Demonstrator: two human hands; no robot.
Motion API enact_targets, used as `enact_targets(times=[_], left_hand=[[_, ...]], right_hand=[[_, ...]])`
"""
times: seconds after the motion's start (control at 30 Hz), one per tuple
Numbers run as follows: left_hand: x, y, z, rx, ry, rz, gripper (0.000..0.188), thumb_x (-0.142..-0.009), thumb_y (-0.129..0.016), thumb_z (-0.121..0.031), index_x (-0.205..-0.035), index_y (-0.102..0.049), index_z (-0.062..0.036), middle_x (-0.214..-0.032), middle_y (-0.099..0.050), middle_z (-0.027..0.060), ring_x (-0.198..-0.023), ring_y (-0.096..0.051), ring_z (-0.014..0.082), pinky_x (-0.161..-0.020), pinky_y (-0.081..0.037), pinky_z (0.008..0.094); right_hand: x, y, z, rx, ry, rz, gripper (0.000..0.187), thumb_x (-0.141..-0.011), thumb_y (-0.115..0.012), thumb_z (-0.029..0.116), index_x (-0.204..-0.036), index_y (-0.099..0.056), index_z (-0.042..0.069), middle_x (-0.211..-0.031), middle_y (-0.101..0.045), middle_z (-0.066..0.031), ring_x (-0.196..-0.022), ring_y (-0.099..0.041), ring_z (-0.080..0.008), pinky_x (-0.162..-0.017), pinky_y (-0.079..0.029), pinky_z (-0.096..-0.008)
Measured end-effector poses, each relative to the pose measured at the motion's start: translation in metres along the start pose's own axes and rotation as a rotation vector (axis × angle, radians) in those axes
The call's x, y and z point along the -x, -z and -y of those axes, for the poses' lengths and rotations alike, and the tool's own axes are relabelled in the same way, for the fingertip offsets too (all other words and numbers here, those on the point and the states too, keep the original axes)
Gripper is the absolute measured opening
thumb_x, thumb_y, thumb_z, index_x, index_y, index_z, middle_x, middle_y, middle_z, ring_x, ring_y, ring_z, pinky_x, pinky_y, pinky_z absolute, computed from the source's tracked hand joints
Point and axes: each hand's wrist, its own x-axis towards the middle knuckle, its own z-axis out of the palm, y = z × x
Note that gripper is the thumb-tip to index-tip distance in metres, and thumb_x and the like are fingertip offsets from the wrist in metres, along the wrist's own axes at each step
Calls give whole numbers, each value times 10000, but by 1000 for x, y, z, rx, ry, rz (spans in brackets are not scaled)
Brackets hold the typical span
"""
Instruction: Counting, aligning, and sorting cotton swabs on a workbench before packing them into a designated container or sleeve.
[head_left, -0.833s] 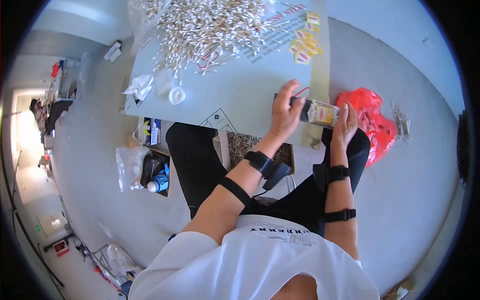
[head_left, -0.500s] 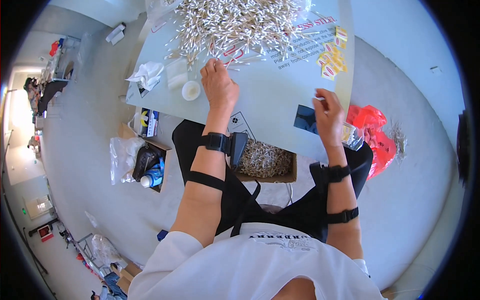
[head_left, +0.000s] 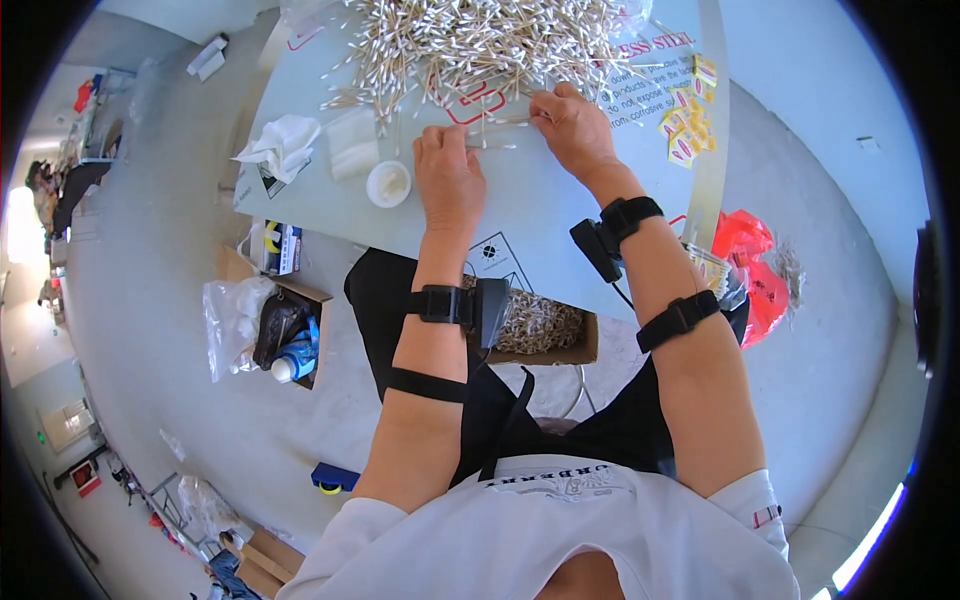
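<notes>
A big heap of cotton swabs [head_left: 480, 45], white-tipped with pale sticks, covers the far part of the table [head_left: 340, 215]. At its near edge my left hand [head_left: 450, 175] rests with curled fingers. A swab sticks out to the right of its thumb, and the fingertips are partly hidden. My right hand [head_left: 578, 135] is at the heap's near right edge, thumb and fingers pinched on swabs there; how many it holds is too small to tell. Left of my left hand stands a small round white tub [head_left: 389, 184] with pale contents.
Crumpled white tissue [head_left: 280, 147] and a clear plastic case [head_left: 353, 145] lie at the left. Small yellow packets [head_left: 688, 125] sit at the right. Below the table edge is a cardboard box of swabs [head_left: 545, 325]. A red plastic bag [head_left: 755, 290] stands on the floor at right.
My right hand has moved left and away from me, from the table's near right to the swab heap. My left hand has drawn slightly back toward me. The view has shifted a little.
</notes>
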Motion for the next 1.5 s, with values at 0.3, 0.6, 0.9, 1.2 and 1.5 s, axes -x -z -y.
enact_targets(times=[0.3, 0.6, 0.9, 1.2, 1.5], left_hand=[[15, -12, -21, 248, -51, 64, 275, -733, -563, 67, -995, -575, -14, -921, -548, 152, -924, -527, 346, -798, -458, 428], [-42, 2, 1, -184, -134, 238, 166, -686, -598, 8, -834, -625, -62, -897, -555, 135, -925, -525, 336, -775, -463, 414], [-27, 15, 0, -28, -73, 180, 116, -728, -601, 40, -785, -573, -56, -830, -564, 104, -867, -560, 324, -734, -466, 419], [-13, -19, -26, 40, -199, 269, 190, -708, -560, 73, -823, -603, -71, -871, -574, 109, -899, -553, 329, -743, -473, 424], [-49, -8, 1, -165, -207, 12, 250, -725, -600, 37, -934, -674, -80, -940, -549, 128, -923, -525, 330, -793, -459, 414]], right_hand=[[37, -5, -1, -203, 161, -118, 271, -699, -761, 139, -950, -662, 119, -1011, -576, -76, -975, -579, -299, -816, -491, -398], [36, -7, 1, -225, 90, -134, 199, -698, -748, 110, -882, -674, 134, -972, -577, -49, -951, -577, -274, -816, -487, -383], [40, -6, -6, -272, 65, -146, 107, -719, -719, 103, -810, -661, 107, -904, -579, -48, -919, -578, -275, -794, -488, -382], [58, -3, -10, -331, 17, -207, 380, -663, -760, 89, -1033, -676, 110, -1013, -568, -84, -972, -578, -289, -842, -492, -376], [64, -2, -6, -467, -4, -307, 231, -685, -712, 55, -911, -704, 102, -1004, -569, -75, -947, -584, -273, -804, -500, -367]])
